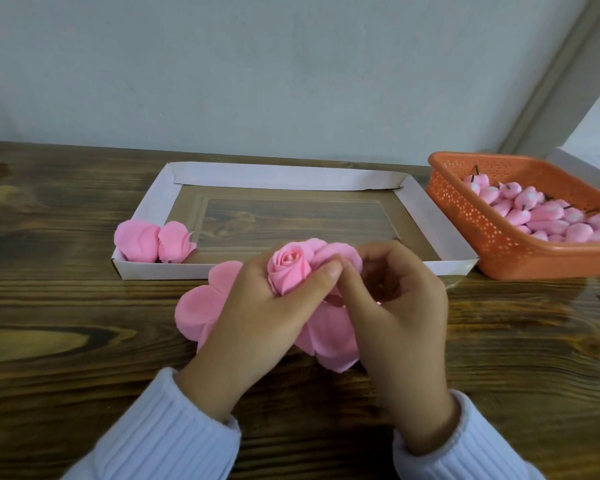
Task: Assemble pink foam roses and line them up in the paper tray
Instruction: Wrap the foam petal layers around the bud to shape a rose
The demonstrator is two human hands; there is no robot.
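Note:
My left hand (257,317) grips a pink foam rose bud (288,270) upright between thumb and fingers, just in front of the paper tray (426,216). My right hand (395,306) pinches a pink outer petal (340,254) against the bud's right side, fingertips touching my left thumb. A stack of loose pink petal pieces (196,308) lies on the table under and left of my hands, and more petals (329,336) show between my wrists. Two finished roses (153,242) lie side by side in the tray's near left corner.
An orange perforated basket (465,209) holding several pink buds (548,216) with dark stems stands right of the tray. The dark wooden table (66,299) runs to a pale wall behind. A white box edge (582,164) shows at the far right.

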